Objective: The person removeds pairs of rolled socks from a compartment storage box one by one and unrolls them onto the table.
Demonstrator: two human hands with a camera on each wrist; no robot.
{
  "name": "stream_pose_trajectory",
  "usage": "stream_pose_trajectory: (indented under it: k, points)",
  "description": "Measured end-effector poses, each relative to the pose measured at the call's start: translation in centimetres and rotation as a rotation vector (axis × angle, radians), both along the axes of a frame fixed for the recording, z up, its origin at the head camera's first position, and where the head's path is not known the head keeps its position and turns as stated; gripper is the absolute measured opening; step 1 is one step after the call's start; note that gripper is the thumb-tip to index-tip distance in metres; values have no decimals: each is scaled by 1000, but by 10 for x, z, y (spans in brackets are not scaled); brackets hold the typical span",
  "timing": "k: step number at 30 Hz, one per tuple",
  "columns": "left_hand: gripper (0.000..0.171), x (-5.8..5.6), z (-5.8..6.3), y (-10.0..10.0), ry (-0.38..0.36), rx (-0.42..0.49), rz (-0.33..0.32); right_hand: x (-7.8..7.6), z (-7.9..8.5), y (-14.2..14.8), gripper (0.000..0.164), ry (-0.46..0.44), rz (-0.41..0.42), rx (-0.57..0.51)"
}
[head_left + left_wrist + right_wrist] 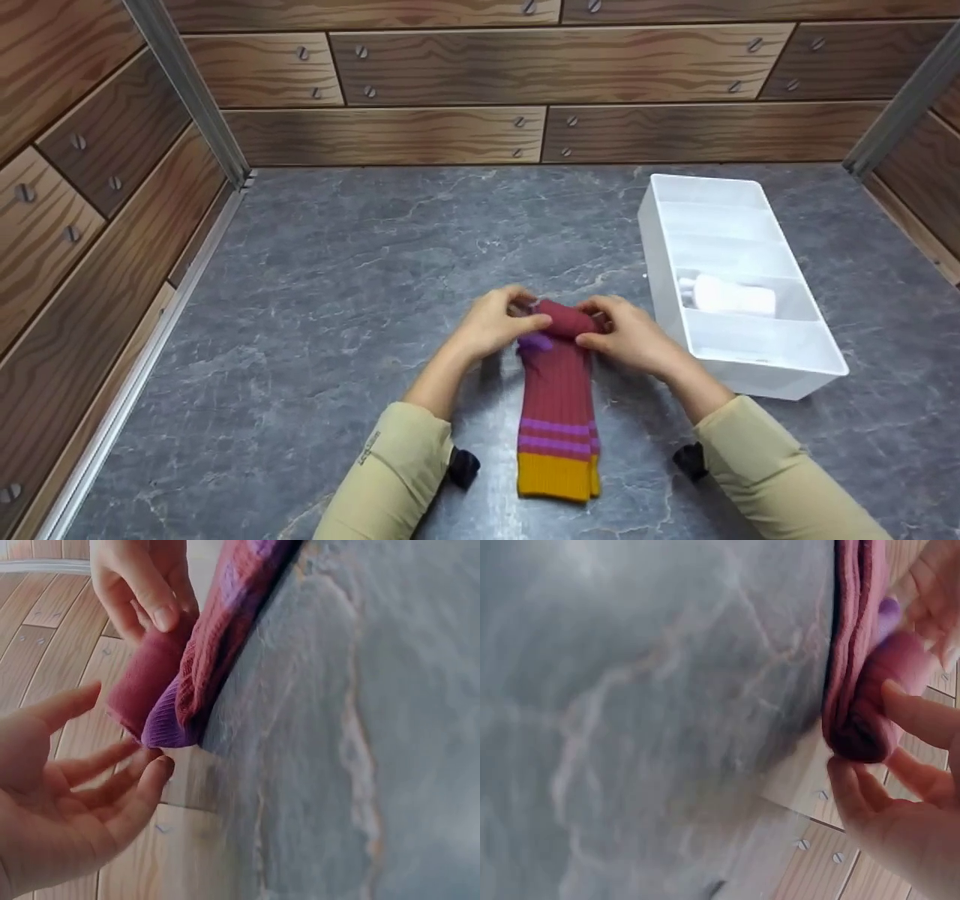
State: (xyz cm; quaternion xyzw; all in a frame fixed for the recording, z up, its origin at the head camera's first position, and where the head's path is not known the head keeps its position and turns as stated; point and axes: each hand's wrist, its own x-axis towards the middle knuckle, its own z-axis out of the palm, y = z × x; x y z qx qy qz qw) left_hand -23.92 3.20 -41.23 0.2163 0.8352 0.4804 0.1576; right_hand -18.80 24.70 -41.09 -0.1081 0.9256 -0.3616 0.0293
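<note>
- Socks: on the tabletop, 12 o'clock end rolled.
- My left hand: fingers loosely spread, touching the socks at 9 o'clock.
- My right hand: pinching the rolled end at 3 o'clock.
- Box: 2 o'clock from socks.

Over on the right, a long white divided tray, and there's a white bottle lying on its side in the second compartment from the near end! Beneath it spreads the grey marbled counter, pale-veined; around it, plank-patterned walls dotted with slotted screw heads, grey metal posts at both far corners.
</note>
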Motion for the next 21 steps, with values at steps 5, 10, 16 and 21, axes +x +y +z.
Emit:
stream_pose_trajectory:
  k: [5, 10, 16, 21]
  points:
    - [64, -5, -6, 7, 80, 14, -109, -2, -3, -1, 33, 36, -43, -16]
    - [49, -7, -10, 8, 80, -26, -103, -1, -1, -2, 31, -20, -47, -17]
    - [39, -9, -5, 9, 39, -90, -58, -2, -1, -2, 27, -64, -58, 6]
    - [36, -10, -4, 15, 49, -84, 35, -5, -5, -3, 26, 37, -89, 35]
